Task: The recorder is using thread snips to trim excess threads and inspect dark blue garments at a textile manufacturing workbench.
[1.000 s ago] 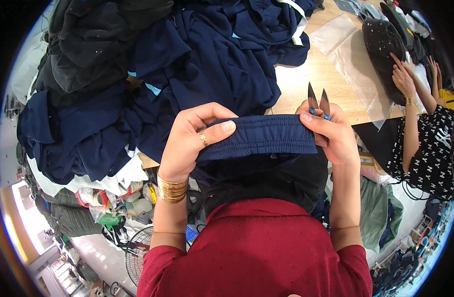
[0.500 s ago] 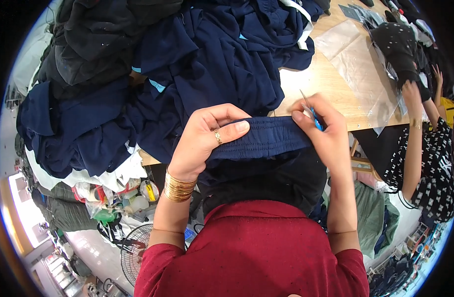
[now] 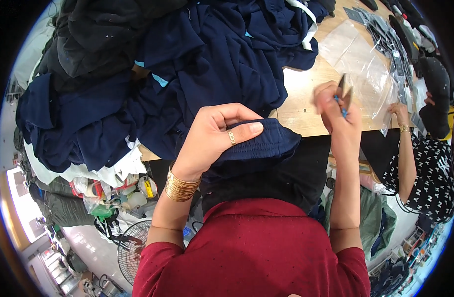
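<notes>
My left hand (image 3: 207,136) pinches the stitched elastic waistband (image 3: 271,141) of a navy garment between thumb and fingers. The waistband's right end hangs loose, folded over above my lap. In my right hand (image 3: 336,116), raised over the table edge, is a pair of thread snips (image 3: 342,86) with blue handles, the blades pointing up. That hand is blurred and apart from the garment. Just beyond both hands lies a heap of navy garments (image 3: 222,64) with small light-blue bits showing.
Black cloth (image 3: 108,37) is piled at the far left. Clear plastic bags (image 3: 355,59) lie on the wooden table (image 3: 306,81). To the right, a co-worker's hand (image 3: 399,111) touches that plastic. A fan (image 3: 133,252) stands at lower left, below a cluttered bin area.
My right hand has let go of the waistband and moved up and right with the snips. The band's right end has dropped slack. The co-worker's arm has shifted, and the dark garment there has moved.
</notes>
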Motion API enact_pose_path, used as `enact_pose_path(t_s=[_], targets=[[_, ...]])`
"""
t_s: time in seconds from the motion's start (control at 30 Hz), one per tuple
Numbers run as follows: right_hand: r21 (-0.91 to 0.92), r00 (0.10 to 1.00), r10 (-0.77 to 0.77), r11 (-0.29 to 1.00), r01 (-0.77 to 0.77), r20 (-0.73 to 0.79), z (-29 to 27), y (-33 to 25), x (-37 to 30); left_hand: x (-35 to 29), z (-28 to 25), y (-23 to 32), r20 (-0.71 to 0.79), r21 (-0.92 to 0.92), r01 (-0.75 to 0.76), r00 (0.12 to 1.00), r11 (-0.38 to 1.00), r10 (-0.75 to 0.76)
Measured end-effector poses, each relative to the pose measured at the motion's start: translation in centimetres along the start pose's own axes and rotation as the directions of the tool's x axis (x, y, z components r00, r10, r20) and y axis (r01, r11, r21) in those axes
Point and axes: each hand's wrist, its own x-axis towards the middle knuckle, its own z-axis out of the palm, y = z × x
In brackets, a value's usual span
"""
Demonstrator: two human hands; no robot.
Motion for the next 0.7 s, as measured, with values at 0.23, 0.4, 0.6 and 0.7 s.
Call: enact_pose_path(t_s=[0.23,0.4,0.6,0.7], targets=[[-0.053,0.920,0.280,0.960,-0.276,0.273,1.9,-0.1,-0.5,0.2,0.0,0.9,0.014,-0.098,-0.029,0.999,0.995,0.031],[0.220,0.965,0.263,0.941,-0.256,-0.004,-0.4,0.6,-0.7,-0.8,-2.7,1.8,0.195,0.008,0.052,0.979,0.999,-0.053],[0.240,0.973,0.223,0.950,-0.201,-0.067,-1.4,-0.1,-1.1,-1.7,-5.4,2.1,0.213,0.236,0.063,0.970,0.970,-0.115],[0.241,0.969,0.229,0.949,-0.202,-0.088,-1.2,0.2,-1.1,-1.7,-5.5,2.2,0.173,0.244,0.052,0.980,0.969,-0.096]])
